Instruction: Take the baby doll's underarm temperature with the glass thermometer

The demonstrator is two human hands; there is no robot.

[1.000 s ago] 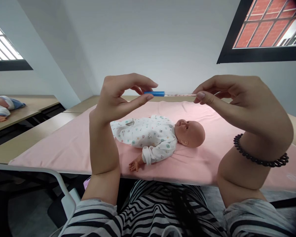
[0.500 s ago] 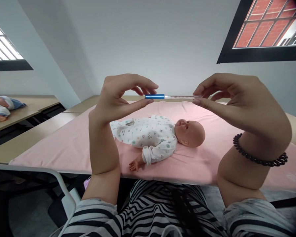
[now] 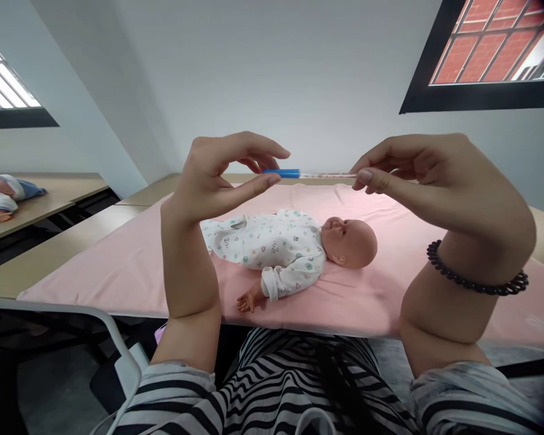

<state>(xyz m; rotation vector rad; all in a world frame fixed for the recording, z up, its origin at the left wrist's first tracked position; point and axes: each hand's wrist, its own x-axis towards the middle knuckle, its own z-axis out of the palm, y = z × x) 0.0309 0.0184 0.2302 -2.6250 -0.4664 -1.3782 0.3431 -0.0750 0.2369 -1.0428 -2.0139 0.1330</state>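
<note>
I hold a thin glass thermometer [image 3: 320, 175] with a blue end level in front of me, above the table. My left hand [image 3: 217, 175] pinches the blue end between thumb and fingers. My right hand [image 3: 417, 175] pinches the clear end; a black bead bracelet [image 3: 471, 279] circles that wrist. Below the thermometer a baby doll [image 3: 290, 248] in a white patterned suit lies on its back on a pink cloth [image 3: 118, 266], its head toward the right.
The pink cloth covers a wooden table [image 3: 45, 257]. Another doll [image 3: 2, 196] lies on a separate table at the far left. A white chair frame [image 3: 113, 338] stands at the lower left. Dark-framed windows [image 3: 489, 54] sit high on the wall.
Both hands keep the thermometer level; it has shifted only slightly upward and left. The view has tipped a little. The doll has not moved.
</note>
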